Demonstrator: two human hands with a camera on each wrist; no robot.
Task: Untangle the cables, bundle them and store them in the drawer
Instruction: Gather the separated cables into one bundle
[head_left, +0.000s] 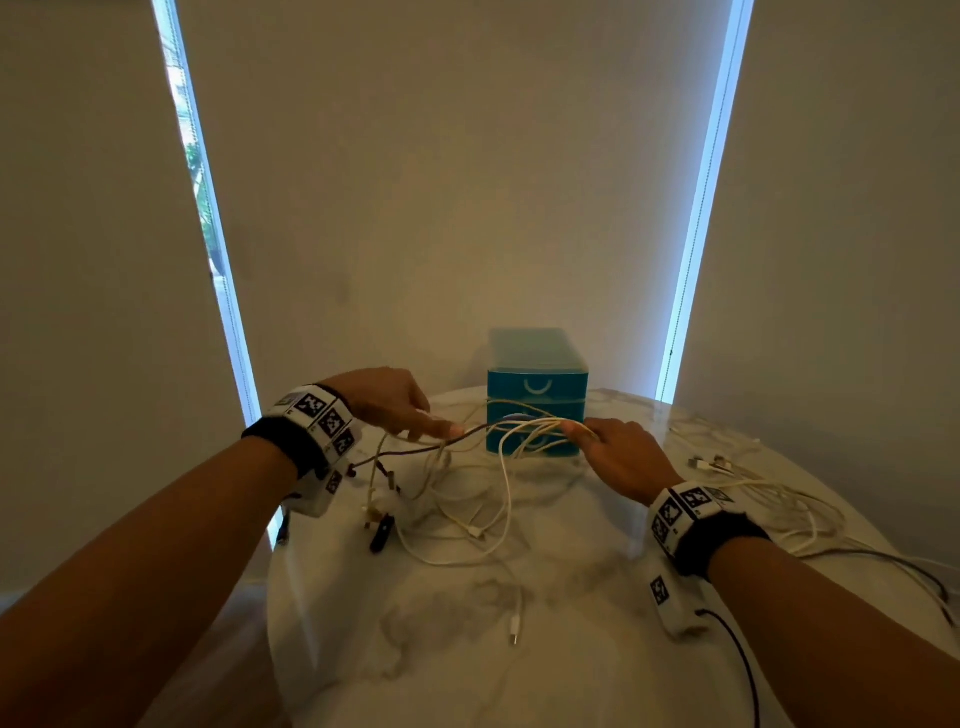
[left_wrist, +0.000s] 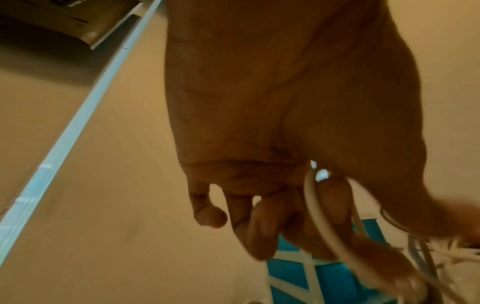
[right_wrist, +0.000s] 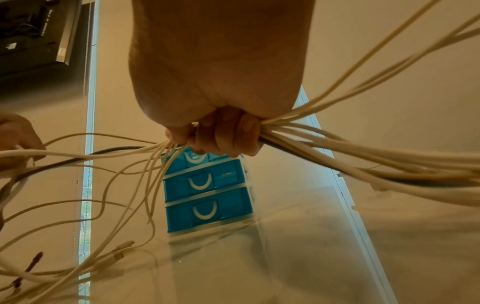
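- Blue drawer unit (head_left: 537, 410) at 12 o'clock on desk (head_left: 571, 597); three drawers closed, contents hidden.
- Right hand (head_left: 621, 460) fingers (right_wrist: 223, 135) clamped on cable bundle (right_wrist: 350, 148).
- Left hand (head_left: 387, 400) fingers (left_wrist: 335, 209) pinch a cable strand (left_wrist: 324, 224).

A: Beige blinds (head_left: 457, 182) fill the view; daylight strips at eleven o'clock (head_left: 200, 197) and one o'clock (head_left: 701, 197).
B: Round white marble table (head_left: 571, 649) at six o'clock, dim warm light all over.

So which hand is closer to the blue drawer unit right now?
Right. The right hand grips the cables just off the blue drawer unit, at its front corner; the left hand holds cables farther out to its left.
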